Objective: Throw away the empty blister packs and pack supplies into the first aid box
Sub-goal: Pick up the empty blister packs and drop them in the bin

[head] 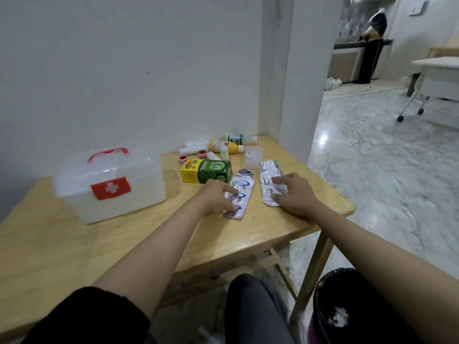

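Observation:
Two silver blister packs lie side by side on the wooden table (74, 247). My left hand (218, 197) rests with its fingertips on the left blister pack (242, 187), which has blue print. My right hand (295, 192) lies with spread fingers on the right blister pack (269, 173), which is plain foil. Neither pack is lifted off the table. The white first aid box (109, 184) with a red handle and a red cross label stands shut to the left. Behind the packs lies a green and yellow medicine carton (206, 171).
At the table's back corner lie a yellow bottle (224, 146), a white bottle (238, 138), bandage rolls (196, 146), red tape rolls (202, 153) and a small clear box (253, 156). A black bin (347, 306) stands on the floor at the lower right. A person stands far off at a counter.

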Available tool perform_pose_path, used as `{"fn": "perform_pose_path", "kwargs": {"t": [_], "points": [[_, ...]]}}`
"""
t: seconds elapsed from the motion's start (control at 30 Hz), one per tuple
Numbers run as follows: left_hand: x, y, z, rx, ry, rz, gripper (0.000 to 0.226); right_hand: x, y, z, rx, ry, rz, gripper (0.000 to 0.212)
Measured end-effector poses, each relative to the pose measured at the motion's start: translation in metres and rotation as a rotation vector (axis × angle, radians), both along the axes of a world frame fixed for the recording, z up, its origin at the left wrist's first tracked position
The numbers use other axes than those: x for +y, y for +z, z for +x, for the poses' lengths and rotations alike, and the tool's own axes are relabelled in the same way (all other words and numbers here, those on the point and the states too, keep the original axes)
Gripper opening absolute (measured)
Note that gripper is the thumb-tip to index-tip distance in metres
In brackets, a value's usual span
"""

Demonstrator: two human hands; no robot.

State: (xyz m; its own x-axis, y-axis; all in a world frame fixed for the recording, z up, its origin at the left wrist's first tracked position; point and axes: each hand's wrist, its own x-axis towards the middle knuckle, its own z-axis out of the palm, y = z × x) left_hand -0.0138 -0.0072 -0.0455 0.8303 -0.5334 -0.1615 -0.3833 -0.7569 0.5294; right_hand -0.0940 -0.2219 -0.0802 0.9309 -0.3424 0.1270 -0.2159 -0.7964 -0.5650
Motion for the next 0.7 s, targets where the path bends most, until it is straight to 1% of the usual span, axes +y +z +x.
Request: {"fn": "perform_pose_path", "kwargs": {"t": [0.13, 0.23, 0.33, 0.47, 0.57, 0.7], "points": [[-0.006, 0.000, -0.006, 0.010, 0.039, -0.071, 0.059, 0.003, -0.004, -0.008, -0.132, 0.015, 0.083, 0.051], [-0.009, -0.001, -0.012, 0.037, 0.044, -0.126, 0.063, 0.003, -0.003, -0.013, -0.202, 0.030, 0.152, 0.060], [-0.013, 0.001, -0.017, 0.043, 0.059, -0.189, 0.063, -0.001, -0.002, -0.020, -0.263, 0.008, 0.163, 0.068], [-0.029, 0.007, -0.021, 0.047, 0.052, -0.291, 0.062, -0.015, 0.001, -0.038, -0.369, -0.044, 0.215, 0.068], [-0.052, 0.013, -0.031, 0.073, 0.015, -0.382, 0.060, -0.033, 0.003, -0.060, -0.410, -0.105, 0.244, 0.068], [-0.100, 0.019, -0.053, 0.071, -0.107, -0.487, 0.063, -0.066, 0.003, -0.096, -0.458, -0.190, 0.270, 0.068]]}}
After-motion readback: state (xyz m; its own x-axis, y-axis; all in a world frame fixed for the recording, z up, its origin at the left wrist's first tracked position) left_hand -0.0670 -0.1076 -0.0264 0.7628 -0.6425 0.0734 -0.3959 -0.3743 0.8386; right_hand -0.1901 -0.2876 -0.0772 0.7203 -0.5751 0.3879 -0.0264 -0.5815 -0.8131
